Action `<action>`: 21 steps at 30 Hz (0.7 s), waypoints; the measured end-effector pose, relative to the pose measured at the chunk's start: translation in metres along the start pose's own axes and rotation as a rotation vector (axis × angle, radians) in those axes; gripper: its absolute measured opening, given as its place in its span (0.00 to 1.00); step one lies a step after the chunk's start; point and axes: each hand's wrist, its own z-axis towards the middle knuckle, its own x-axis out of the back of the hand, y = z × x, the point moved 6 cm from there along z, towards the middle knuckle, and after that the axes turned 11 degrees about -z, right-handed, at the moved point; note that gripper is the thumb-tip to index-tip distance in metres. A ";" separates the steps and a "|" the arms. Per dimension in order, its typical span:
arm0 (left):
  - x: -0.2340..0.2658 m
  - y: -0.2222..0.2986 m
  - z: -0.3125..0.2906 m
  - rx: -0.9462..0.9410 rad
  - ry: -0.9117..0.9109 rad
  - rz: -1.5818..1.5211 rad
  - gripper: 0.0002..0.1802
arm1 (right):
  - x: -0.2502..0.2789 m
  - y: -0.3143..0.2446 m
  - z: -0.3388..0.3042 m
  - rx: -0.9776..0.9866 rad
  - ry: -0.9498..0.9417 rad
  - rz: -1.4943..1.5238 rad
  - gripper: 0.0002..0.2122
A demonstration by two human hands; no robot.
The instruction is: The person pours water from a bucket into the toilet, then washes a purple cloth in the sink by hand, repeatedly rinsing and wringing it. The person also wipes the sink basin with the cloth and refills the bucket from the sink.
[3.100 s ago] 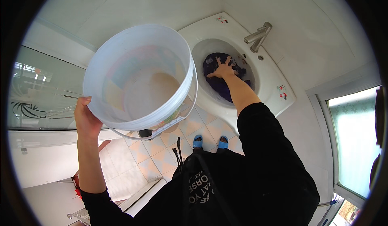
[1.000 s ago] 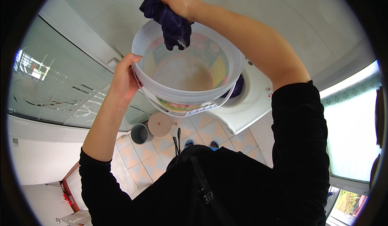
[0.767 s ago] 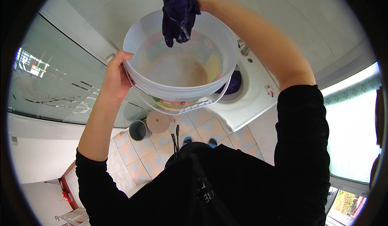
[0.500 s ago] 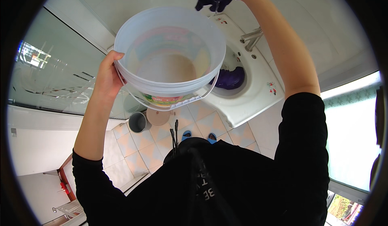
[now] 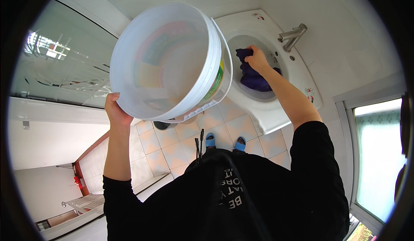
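My left hand [image 5: 117, 113] grips the rim of a large translucent white plastic bucket [image 5: 172, 64], thumb over the edge and fingers behind it. The bucket is held up and tilted, with its wire handle hanging on the right side and a coloured label showing through the wall. Inside the white sink [image 5: 241, 27], my right hand [image 5: 255, 60] pinches one end of a dark purple cloth [image 5: 254, 80]. Most of that cloth lies bunched in the basin, where it looks wet. The cloth's exact kind cannot be made out.
A metal faucet [image 5: 293, 37] stands on the sink's right edge. To the left is a glass panel [image 5: 64, 60]. Below, a dark bin [image 5: 161, 125] sits on the tiled floor [image 5: 181, 144], near my blue slippers [image 5: 239, 144]. A bright window [image 5: 379, 159] is at the right.
My right hand has come down from above the sink into the basin with the purple cloth. The bucket has moved left and tilted, and its handle has swung to the right.
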 end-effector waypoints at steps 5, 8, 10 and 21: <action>-0.024 -0.063 0.012 0.190 -0.122 -0.211 0.26 | -0.032 0.075 -0.009 -0.036 -0.175 -0.125 0.22; -0.052 -0.077 0.008 0.320 -0.214 -0.211 0.25 | 0.008 0.071 -0.036 -0.132 -0.085 0.014 0.22; -0.056 -0.083 0.013 0.320 -0.244 -0.115 0.25 | 0.056 0.087 -0.084 -0.243 0.206 0.246 0.17; -0.135 -0.151 0.027 0.413 -0.532 0.405 0.26 | 0.085 0.106 -0.387 -0.661 0.723 0.810 0.14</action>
